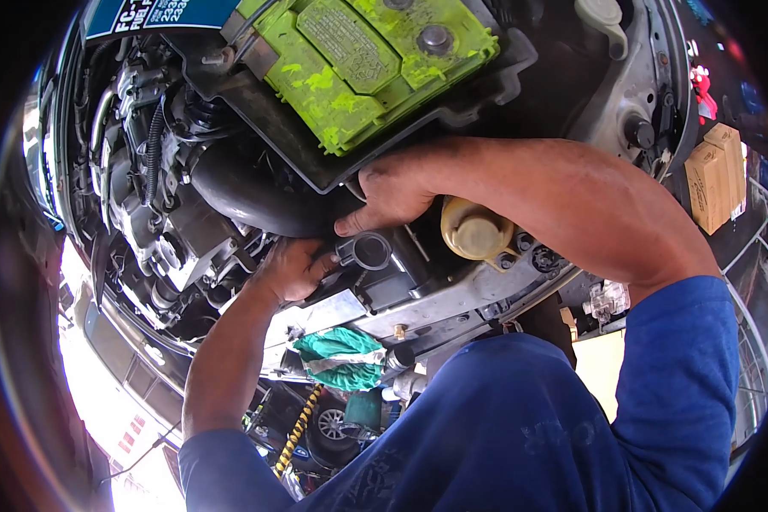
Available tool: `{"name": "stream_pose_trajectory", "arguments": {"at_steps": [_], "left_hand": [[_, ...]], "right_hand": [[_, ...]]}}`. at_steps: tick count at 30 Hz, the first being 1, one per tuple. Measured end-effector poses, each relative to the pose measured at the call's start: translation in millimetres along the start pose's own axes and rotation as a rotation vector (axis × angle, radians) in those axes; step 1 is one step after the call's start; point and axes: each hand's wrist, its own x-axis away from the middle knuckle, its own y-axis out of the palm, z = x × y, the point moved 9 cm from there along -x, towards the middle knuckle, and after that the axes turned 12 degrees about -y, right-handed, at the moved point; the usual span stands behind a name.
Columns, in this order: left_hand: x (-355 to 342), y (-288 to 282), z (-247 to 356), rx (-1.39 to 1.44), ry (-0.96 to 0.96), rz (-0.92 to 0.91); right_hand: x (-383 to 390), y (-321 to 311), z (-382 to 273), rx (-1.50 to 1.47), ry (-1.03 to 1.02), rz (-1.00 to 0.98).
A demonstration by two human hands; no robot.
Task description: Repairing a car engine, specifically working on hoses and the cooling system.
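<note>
A thick black intake hose [260, 196] curves through the engine bay toward the front. My right hand [392, 198] reaches in from the right and closes on the hose's near end. Its thumb lies along the hose, while the other fingers are mostly hidden beneath the battery tray's edge. Just below and to the left, my left hand [292, 271] has its fingers curled down among the dark parts, with the thumb beside a black round-mouthed fitting [371, 251]. What those fingers hold, if anything, is hidden.
A bright yellow-green battery [358, 68] in a black tray [303, 171] overhangs my hands. A cream reservoir cap [476, 229] sits under my right forearm. Green cloth [340, 358] hangs at the front edge. Cardboard boxes [715, 179] stand at far right.
</note>
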Motion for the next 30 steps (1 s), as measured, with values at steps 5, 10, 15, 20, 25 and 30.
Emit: {"name": "stream_pose_trajectory", "arguments": {"at_steps": [5,10,15,20,25,30], "left_hand": [[-7.0,2.7,-2.9,-0.087,0.127,0.119],[-15.7,12.7,-12.0,-0.026,0.111,0.086],[-21.1,22.2,-22.3,-0.287,-0.089,0.004],[-1.7,-0.9,6.2,-0.151,-0.062,0.049],[39.8,-24.2,16.0,-0.032,-0.293,-0.065],[43.6,-32.3,35.2,-0.064,-0.258,0.017]], "right_hand": [[-4.6,-2.8,-1.7,0.064,-0.043,0.051],[-4.1,-3.8,0.2,0.062,-0.063,0.083],[-1.4,-6.3,-5.6,0.066,-0.073,0.065],[1.4,-11.6,-8.1,0.175,-0.042,0.057],[0.2,-6.8,-1.4,0.135,-0.016,0.033],[1.3,-7.6,-0.2,0.128,-0.011,0.076]]}}
